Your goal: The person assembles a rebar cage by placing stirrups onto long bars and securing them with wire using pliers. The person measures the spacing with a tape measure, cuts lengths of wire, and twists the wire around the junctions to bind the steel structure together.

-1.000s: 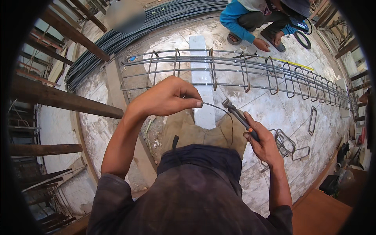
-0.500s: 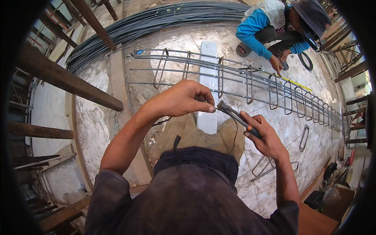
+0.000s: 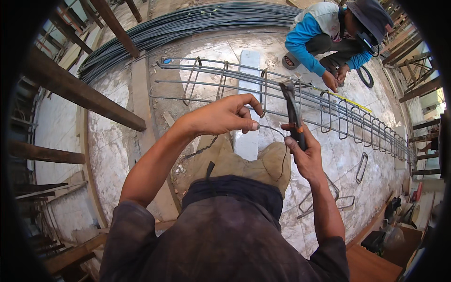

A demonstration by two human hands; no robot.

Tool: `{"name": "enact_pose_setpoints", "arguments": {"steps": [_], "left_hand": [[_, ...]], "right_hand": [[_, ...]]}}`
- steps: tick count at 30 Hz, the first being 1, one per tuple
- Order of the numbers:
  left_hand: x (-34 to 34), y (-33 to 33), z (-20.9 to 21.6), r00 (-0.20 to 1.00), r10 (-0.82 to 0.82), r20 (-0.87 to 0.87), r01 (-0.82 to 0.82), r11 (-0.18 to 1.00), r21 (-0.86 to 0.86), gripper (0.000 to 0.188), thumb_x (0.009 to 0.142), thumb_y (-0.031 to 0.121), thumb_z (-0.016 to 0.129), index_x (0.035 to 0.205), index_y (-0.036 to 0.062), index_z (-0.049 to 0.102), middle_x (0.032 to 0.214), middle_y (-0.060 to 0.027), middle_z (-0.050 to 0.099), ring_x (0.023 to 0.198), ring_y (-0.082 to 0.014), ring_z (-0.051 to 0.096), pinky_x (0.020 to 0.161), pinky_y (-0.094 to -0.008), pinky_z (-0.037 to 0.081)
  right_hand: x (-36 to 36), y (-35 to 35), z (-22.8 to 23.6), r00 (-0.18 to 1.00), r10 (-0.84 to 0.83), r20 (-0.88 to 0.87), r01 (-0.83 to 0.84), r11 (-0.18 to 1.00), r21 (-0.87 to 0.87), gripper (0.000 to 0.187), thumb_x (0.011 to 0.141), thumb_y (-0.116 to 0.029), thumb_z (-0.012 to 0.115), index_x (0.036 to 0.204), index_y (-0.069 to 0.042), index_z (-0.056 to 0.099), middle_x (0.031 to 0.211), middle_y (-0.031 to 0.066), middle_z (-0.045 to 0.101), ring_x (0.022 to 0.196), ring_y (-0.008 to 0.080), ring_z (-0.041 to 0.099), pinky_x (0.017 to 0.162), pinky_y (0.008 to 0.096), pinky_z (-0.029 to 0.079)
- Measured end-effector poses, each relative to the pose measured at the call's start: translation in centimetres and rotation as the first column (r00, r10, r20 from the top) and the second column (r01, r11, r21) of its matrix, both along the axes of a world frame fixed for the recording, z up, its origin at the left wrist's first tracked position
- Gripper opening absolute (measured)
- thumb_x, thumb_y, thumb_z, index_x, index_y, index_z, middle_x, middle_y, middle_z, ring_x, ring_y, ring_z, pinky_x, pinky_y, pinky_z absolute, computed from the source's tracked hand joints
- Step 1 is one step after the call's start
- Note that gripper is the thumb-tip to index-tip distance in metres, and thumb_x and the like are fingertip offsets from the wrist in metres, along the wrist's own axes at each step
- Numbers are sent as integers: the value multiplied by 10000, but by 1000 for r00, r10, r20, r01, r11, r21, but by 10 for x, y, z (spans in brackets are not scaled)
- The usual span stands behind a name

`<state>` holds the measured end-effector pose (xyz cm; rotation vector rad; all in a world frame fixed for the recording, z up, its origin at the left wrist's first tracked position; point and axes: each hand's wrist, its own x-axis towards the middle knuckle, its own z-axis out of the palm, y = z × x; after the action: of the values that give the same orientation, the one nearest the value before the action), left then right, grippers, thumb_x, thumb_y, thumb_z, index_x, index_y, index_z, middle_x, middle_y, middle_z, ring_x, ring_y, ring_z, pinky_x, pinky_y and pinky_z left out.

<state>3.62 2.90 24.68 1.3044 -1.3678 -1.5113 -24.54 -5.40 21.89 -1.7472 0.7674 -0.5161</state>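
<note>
Bright, even daylight is washing over the pale concrete floor (image 3: 117,141), with only soft, short shadows lying under the rebar cage (image 3: 300,101). The far right edge is glaring almost white (daylight is blowing out there). The fisheye lens is bending straight bars toward the rim, and a black vignette is closing in around the circular picture. The centre is staying sharp; the edges are smearing slightly.

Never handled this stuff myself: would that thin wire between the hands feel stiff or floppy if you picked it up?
Probably bendy: the wire curves in a loop from the left hand down past the right hand. Likely light, since fingertips alone pinch it. It looks springy rather than limp.
</note>
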Motion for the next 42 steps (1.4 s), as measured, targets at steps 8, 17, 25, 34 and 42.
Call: {"name": "enact_pose_setpoints", "arguments": {"steps": [8,17,25,34,42], "left_hand": [[8,25,6,986,166,-35,-155,965,212,457,873,81,773,1283,-7,590,900,-52,665,831,-134,670,728,-292,581],[-17,61,44,949,-262,175,207,938,278,356,955,135,710,1265,-39,684,856,-63,712,826,-107,657,770,-268,530],[4,46,38,968,-16,251,6,999,43,245,956,132,709,1142,-21,751,924,-98,764,842,-111,685,770,-287,551],[25,64,34,943,-86,323,110,992,-59,283,914,208,772,1106,1,758,874,-87,768,804,-124,708,733,-276,547],[20,56,51,928,-92,361,121,991,-61,211,848,123,739,1012,-1,784,819,-84,767,718,-110,701,661,-273,543]], "right_hand": [[7,0,27,991,-123,-58,116,987,-111,568,948,-104,694,1485,-149,514,1264,186,686,1148,282,677,963,356,506],[-57,-12,48,973,106,-206,-134,983,-127,576,904,-141,716,1453,-136,542,1128,147,723,986,324,706,852,421,515],[-70,-21,41,939,63,-340,-28,994,105,490,940,-162,716,1399,-55,582,1040,80,699,925,149,603,898,315,492],[-36,-21,86,765,320,-559,-462,877,-130,571,948,-145,684,1495,-180,522,1192,203,707,1066,407,683,908,401,518],[-27,-47,104,814,277,-511,-395,909,-136,649,911,-41,681,1515,-198,504,1162,184,720,983,281,709,890,391,513]]}}
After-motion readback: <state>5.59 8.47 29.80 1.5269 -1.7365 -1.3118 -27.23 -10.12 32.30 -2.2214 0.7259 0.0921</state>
